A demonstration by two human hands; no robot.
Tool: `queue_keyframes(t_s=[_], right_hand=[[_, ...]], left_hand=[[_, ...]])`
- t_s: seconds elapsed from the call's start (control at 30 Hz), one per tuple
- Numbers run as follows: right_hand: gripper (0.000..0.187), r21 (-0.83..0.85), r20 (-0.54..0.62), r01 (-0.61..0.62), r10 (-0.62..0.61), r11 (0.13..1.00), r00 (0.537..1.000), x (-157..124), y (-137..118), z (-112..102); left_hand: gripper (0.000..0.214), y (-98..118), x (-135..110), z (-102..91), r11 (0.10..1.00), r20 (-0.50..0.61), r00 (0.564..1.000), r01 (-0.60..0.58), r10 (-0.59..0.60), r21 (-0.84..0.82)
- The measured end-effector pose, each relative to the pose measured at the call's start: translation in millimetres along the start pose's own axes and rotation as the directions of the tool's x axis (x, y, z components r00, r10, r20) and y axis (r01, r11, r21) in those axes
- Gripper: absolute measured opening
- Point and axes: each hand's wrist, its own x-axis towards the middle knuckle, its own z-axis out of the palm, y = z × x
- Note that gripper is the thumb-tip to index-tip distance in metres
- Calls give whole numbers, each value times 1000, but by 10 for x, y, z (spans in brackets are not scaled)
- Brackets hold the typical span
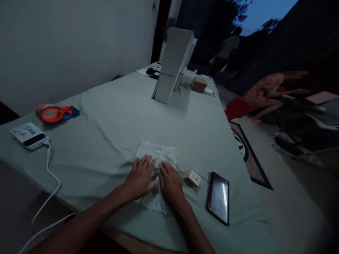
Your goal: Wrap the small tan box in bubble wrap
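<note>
A sheet of clear bubble wrap (156,150) lies on the cloth-covered table in front of me. My left hand (140,176) rests flat on its left part, fingers stretched forward. On the right part lies my right hand (171,181), its fingers also extended and pressing on the plastic. Something dark shows through the wrap between the hands, too unclear to name. Just right of my right hand sits a small cardboard box (192,178) with a printed label. Beyond that box lies a phone (218,198) in a dark red case.
An orange and blue tape dispenser (57,113) and a white device (29,135) with a white cable (54,176) lie at left. Tall white boxes (173,63) stand farther back, near a brown box (198,84). A person sits by a red chair (238,107) at right; another stands behind.
</note>
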Motion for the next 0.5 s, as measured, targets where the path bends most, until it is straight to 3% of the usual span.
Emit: queue_keyframes(t_s=[0.27,0.4,0.5], right_hand=[[44,-30,-24,-96,95,995,995,-47,-17,44],[43,-46,-64,-91,88,995,994,-60,6,95],[42,-29,-69,-69,67,997,995,-55,37,83]], left_hand=[[96,-287,194,117,996,53,998,25,-30,89],[79,-124,-5,142,992,-37,998,-44,49,122],[77,37,-202,215,982,26,986,-167,165,84]])
